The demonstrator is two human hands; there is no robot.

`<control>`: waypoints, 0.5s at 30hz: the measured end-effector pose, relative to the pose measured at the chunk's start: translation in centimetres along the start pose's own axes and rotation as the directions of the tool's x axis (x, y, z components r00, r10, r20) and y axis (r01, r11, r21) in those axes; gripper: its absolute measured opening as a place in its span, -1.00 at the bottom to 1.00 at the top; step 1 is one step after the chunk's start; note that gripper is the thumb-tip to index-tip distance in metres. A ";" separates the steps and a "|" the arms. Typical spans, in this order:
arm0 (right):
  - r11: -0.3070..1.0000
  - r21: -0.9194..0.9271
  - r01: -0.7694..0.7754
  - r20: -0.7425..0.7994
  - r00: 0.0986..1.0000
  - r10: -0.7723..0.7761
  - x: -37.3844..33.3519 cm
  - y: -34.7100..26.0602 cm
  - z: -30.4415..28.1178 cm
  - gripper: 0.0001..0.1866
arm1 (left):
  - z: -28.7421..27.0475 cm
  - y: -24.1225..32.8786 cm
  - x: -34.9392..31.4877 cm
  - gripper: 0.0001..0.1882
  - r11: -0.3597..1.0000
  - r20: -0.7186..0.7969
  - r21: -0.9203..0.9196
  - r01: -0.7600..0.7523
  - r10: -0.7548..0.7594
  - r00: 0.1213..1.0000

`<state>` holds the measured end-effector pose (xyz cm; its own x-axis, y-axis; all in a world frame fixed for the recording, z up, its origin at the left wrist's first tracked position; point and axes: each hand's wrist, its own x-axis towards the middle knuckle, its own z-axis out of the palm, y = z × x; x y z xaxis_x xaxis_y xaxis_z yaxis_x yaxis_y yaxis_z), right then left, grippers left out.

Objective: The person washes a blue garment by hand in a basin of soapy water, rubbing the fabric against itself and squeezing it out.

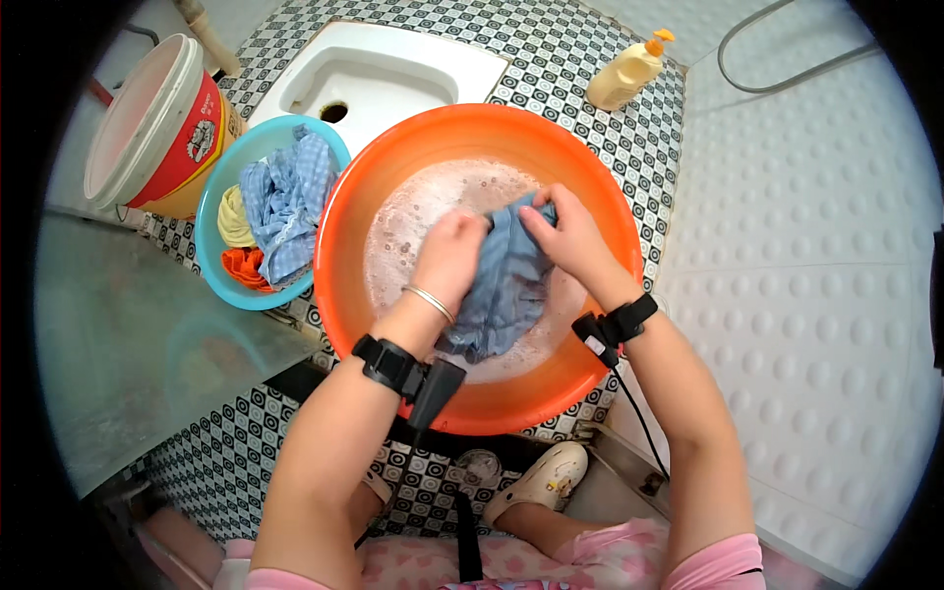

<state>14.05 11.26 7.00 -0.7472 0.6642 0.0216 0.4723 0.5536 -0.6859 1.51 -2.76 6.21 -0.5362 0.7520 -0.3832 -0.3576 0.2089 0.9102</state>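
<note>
A wet blue garment [503, 280] is stretched between my two hands over a large orange basin [339, 236] of soapy water [403, 231]. My left hand [452, 258] grips the cloth's upper left edge with its fingers curled in. At the upper right edge my right hand [568, 231] pinches the fabric between thumb and fingers. The lower part of the garment hangs down to the water near the basin's front; what kind of garment it is I cannot tell. Foam and bubbles float mostly on the left side of the water.
Left of the basin, a light-blue basin [211, 246] holds blue checked, yellow and orange cloths. Behind it stands a white-lidded bucket [177, 138]. A white squat toilet [433, 59] lies at the back. A yellow pump bottle [626, 77] stands at the back right by the wall.
</note>
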 end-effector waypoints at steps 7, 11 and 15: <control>0.853 -0.465 -0.235 0.242 0.894 0.378 -5.4 7.0 8.1 -0.21 | -2.6 -8.0 0.0 -0.47 0.669 0.301 0.698 -0.256 0.051 0.952; 0.948 -0.314 -0.049 0.579 0.781 0.232 -6.0 4.5 8.9 -0.22 | -1.9 -5.1 -2.2 -0.40 0.287 0.145 0.957 -0.045 -0.337 0.930; 0.931 -0.364 -0.029 0.594 0.763 0.256 -3.3 10.0 7.1 -0.29 | -3.2 -5.3 -1.1 -0.32 0.308 0.010 0.941 0.141 -0.442 0.897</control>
<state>17.93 11.01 -5.04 -0.7269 0.3503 -0.5907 0.6313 0.6794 -0.3740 1.53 -6.69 1.31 -0.3158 0.5884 -0.7443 0.5335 0.7588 0.3736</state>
